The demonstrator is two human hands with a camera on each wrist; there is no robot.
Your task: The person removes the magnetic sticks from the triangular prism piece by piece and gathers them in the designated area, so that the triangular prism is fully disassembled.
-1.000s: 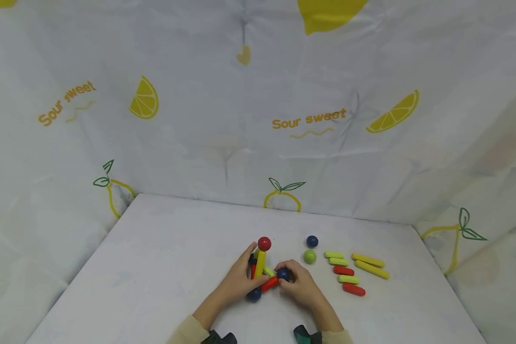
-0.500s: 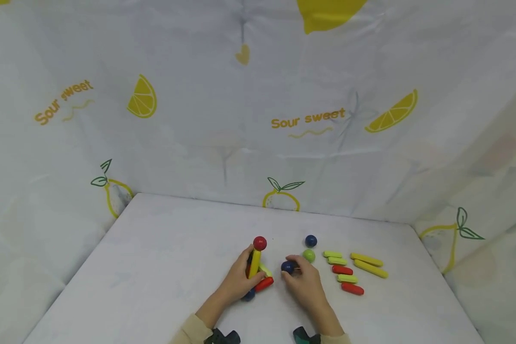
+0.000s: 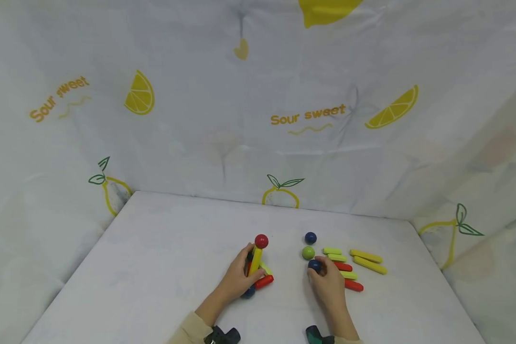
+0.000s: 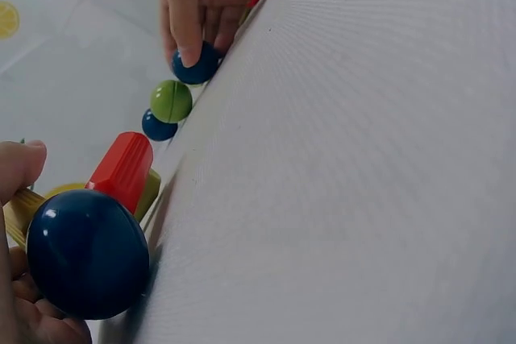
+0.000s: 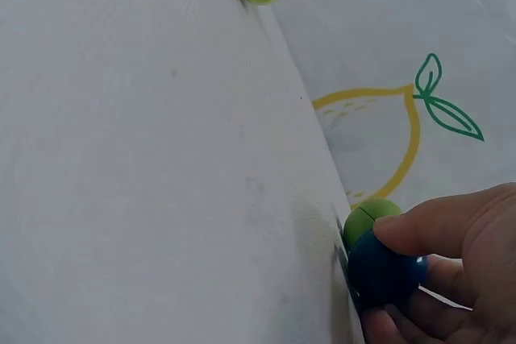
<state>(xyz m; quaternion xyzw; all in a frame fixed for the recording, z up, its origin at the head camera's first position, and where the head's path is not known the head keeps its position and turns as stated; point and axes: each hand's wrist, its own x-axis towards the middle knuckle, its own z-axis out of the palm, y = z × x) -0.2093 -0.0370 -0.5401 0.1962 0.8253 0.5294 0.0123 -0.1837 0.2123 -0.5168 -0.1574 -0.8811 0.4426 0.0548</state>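
My left hand [image 3: 232, 282] grips a small structure of balls and sticks on the table. In it, a leaning yellow stick [image 3: 255, 262] is topped by a red ball [image 3: 261, 241]. At its base are a dark blue ball [image 4: 89, 254], a red stick [image 3: 264, 282] and a lime stick [image 3: 266, 269]; fingers hide part of it. To the right, my right hand [image 3: 333, 285] pinches another dark blue ball [image 5: 385, 271] between thumb and fingers, low at the tabletop. Close beyond it sits a green ball [image 3: 308, 252], grooved in the left wrist view.
Behind the green ball lies one more blue ball [image 3: 311, 238]. Lime sticks [image 3: 332, 251] and red sticks [image 3: 354, 285], partly behind my right hand, form a column. Two yellow sticks [image 3: 370, 265] lie farther right. A lemon-printed cloth [image 3: 223, 119] hangs behind the white table [image 3: 155, 248].
My right hand has drawn the blue ball away from the structure's red stick and carried it right, near the green ball. My left hand stays on the structure, which has shifted slightly left.
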